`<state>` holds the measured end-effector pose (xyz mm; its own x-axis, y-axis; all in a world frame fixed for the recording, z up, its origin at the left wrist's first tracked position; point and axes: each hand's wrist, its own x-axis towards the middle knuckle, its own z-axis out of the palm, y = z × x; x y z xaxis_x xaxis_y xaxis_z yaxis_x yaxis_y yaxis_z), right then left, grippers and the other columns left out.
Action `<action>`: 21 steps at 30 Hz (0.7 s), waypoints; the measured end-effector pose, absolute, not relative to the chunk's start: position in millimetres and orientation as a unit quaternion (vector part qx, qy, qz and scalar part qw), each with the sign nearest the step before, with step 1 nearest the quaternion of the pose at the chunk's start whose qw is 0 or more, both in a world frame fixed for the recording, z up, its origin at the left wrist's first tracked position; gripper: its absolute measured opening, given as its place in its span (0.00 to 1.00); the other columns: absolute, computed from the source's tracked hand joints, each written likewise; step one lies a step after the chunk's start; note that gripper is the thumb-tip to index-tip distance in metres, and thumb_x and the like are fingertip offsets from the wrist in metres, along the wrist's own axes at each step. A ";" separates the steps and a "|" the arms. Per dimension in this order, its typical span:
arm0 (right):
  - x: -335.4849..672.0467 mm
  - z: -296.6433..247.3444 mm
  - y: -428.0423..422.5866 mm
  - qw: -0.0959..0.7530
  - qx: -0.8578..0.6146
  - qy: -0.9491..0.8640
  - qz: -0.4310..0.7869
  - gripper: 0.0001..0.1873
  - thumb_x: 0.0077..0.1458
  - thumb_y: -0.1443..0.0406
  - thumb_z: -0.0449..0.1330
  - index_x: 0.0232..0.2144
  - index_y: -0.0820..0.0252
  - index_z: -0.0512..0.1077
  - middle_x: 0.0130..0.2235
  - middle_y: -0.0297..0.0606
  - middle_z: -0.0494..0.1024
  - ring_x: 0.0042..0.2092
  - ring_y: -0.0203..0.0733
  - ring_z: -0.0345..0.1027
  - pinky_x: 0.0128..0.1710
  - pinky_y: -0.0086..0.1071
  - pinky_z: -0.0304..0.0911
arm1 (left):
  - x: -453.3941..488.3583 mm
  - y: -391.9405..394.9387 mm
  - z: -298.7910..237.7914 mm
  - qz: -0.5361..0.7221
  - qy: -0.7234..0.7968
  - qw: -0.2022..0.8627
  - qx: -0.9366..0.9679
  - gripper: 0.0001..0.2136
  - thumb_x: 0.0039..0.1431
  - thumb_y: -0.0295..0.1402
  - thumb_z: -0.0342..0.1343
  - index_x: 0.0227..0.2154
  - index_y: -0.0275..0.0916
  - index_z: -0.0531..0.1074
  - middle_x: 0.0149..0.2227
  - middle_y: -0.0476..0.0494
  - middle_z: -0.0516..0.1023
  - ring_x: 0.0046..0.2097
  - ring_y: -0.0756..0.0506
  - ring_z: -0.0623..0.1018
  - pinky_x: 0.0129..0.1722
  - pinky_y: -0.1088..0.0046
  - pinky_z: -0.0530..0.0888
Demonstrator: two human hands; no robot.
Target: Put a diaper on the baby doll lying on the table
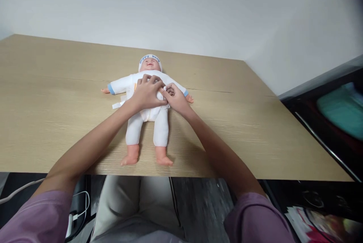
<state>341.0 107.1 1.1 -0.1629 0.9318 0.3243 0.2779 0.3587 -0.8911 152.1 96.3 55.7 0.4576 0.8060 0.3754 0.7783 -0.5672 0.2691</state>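
A baby doll [133, 131] in a white suit with blue cuffs lies on its back, feet toward me, wearing a headband with blue lettering. Around its hips is a white diaper [150, 115]. One loose white diaper tab [117, 105] sticks out at the left side. My left hand [149, 91] rests over the doll's belly, fingers spread and bent, thumb apart, pressing on the diaper's front. At the diaper's right side, my right hand [176, 98] is closed in a pinch on a small white piece, apparently the other tab. My hands hide most of the diaper's upper edge.
The doll lies on a wooden table [70, 114] with its front edge close to my lap. A pale wall [141, 12] stands behind it. At the right are a dark frame with a teal item [340, 106] and papers [314, 224] below. A white cable [22, 190] hangs at the left.
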 end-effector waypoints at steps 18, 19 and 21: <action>356.1 -9.1 59.3 0.417 -0.366 -0.823 0.123 0.33 0.82 0.47 0.43 0.78 0.47 0.70 0.76 0.43 0.74 0.77 0.57 0.66 0.80 0.59 0.59 | 84.2 105.5 38.5 0.379 0.390 0.161 0.824 0.23 0.80 0.47 0.49 0.68 0.41 0.71 0.70 0.33 0.77 0.70 0.35 0.75 0.73 0.53 0.68; 357.0 -9.0 58.9 0.415 -0.366 -0.824 0.119 0.33 0.82 0.48 0.44 0.78 0.46 0.70 0.76 0.43 0.74 0.76 0.57 0.66 0.79 0.59 0.60 | 70.4 104.3 31.4 0.386 0.402 0.144 0.818 0.23 0.81 0.46 0.48 0.68 0.41 0.70 0.70 0.33 0.77 0.70 0.35 0.74 0.73 0.53 0.67; 357.6 -8.2 57.5 0.417 -0.366 -0.825 0.105 0.32 0.82 0.49 0.45 0.77 0.47 0.71 0.75 0.45 0.75 0.75 0.58 0.68 0.78 0.59 0.61 | 43.5 100.8 17.7 0.376 0.436 0.113 0.810 0.22 0.80 0.45 0.48 0.67 0.42 0.71 0.68 0.32 0.78 0.69 0.33 0.75 0.72 0.50 0.68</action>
<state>357.6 57.5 -8.2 -0.3843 0.6926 0.6105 0.5172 0.7092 -0.4791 43.5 100.8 17.7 0.3371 0.7914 0.5099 0.6220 -0.5938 0.5103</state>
